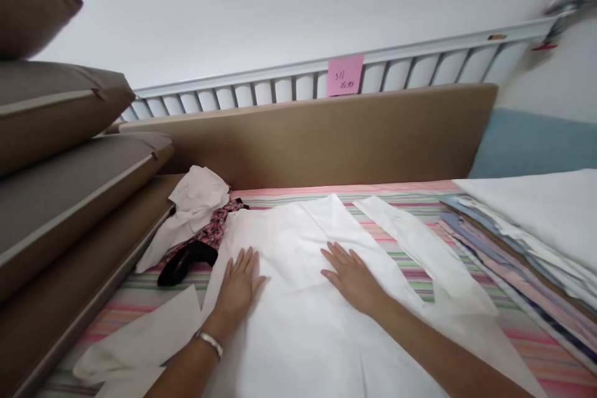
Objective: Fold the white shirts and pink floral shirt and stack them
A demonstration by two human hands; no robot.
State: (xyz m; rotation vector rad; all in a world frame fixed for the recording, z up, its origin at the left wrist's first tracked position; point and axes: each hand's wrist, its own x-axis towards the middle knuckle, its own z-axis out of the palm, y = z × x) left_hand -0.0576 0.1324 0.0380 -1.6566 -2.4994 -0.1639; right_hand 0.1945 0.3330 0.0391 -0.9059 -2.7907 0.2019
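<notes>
A white long-sleeved garment [298, 323] lies spread out on a striped sheet [415, 261], its hem toward the far side. One sleeve [144, 336] stretches out to the left, the other [420, 236] to the right. My left hand [241, 283] rests flat on the left part of the cloth, fingers spread, a silver bracelet on the wrist. On the right part, my right hand [352, 277] lies palm down with its fingers apart. Neither hand grips anything. Small creases run through the fabric between them.
At the left stand stacked brown cushions [69, 186]. Beside them lie a crumpled pale cloth [200, 189], a floral piece [217, 227] and a black strap [186, 261]. Folded clothes [522, 261] are piled at the right. Behind are a brown panel [326, 143], white radiator and pink note [345, 74].
</notes>
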